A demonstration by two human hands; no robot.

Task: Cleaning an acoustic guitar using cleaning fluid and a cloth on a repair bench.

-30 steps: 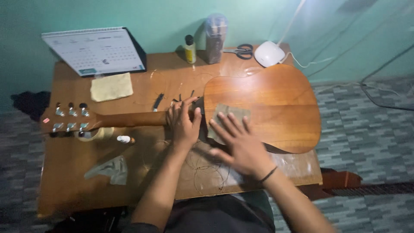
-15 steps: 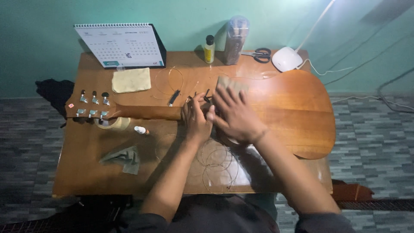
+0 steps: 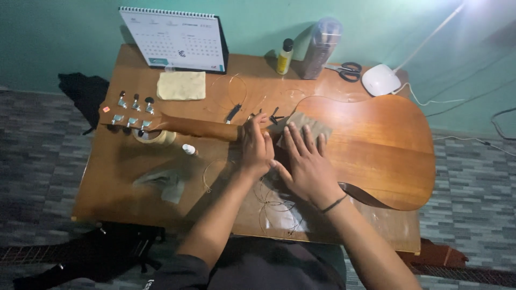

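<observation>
The guitar (image 3: 371,145) is lying back-up across the wooden bench (image 3: 118,177), its body to the person's right and its neck running left to the headstock (image 3: 131,115), which is propped on a roll of tape (image 3: 155,137). The left hand (image 3: 255,147) is closing its grip around the neck where it meets the body, fingers wrapped over the wood. The right hand (image 3: 306,161) is lying flat with fingers spread, pressing a grey-green cloth (image 3: 301,124) against the guitar's back – not pinching it, only holding it down under the palm.

The instrument is likely light for its bulk but hollow and fragile, its glossy back probably slippery and easily scratched; the neck joint and the waist of the body look like the safest places to take hold, rather than the tuning pegs. The cloth is soft and limp and would bunch under pressure.

Around it the bench is crowded. Loose coils of string (image 3: 274,207) are lying by the near edge under the forearms, and another coil (image 3: 228,88) is sitting beyond the neck – easy to snag. A folded yellow cloth (image 3: 181,85), a desk calendar (image 3: 172,40), a small yellow bottle (image 3: 285,56), a clear tube-shaped container (image 3: 320,48), scissors (image 3: 346,70) and a white round device (image 3: 380,79) with its cable are lining the far side, close behind the guitar's upper edge.
</observation>
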